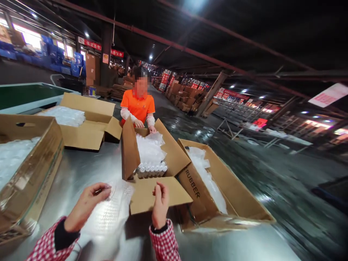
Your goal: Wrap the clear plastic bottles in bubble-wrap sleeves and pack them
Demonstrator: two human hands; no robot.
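Observation:
A clear sheet of bubble wrap [115,208] spreads over the metal table in front of me. My left hand [88,203] pinches its upper left edge between thumb and fingers. To the right, my right hand [160,204] is raised over the front flap [160,194] of an open cardboard box, fingers curled, with nothing visible in them. Inside that box [174,156], rows of small capped bottles [152,169] stand near the front, with white bubble wrap [149,150] covering the ones behind.
Across the table a co-worker in an orange shirt [138,105] has both hands at the box's far end. Open cartons holding wrapped goods stand on the right [244,195], at the left [40,163] and behind on the left [84,136]. A green conveyor [24,96] runs at far left.

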